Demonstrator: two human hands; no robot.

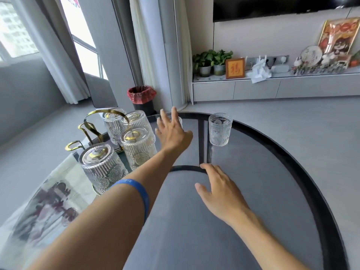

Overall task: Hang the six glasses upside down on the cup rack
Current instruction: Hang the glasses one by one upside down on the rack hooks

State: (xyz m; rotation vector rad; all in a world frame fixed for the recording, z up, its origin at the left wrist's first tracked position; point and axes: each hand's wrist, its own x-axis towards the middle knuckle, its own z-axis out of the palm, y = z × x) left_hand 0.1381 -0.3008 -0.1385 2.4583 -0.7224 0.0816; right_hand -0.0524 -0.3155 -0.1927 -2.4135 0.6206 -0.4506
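A gold cup rack [91, 129] stands at the left of the round glass table [272, 191]. Several ribbed glasses hang upside down on it, among them one at the front left [101, 166] and one at the front right [136, 147]; two rack arms are bare. One glass [220, 129] stands upright at the far side of the table. Another glass [179, 121] is mostly hidden behind my left hand [172, 133], which reaches out with fingers spread. My right hand [220, 190] rests flat on the table, holding nothing.
A bin with a red liner [141, 96] stands on the floor beyond the table. A low cabinet [272, 88] with plants and ornaments runs along the far wall. A black frame bar [201, 141] shows under the glass top.
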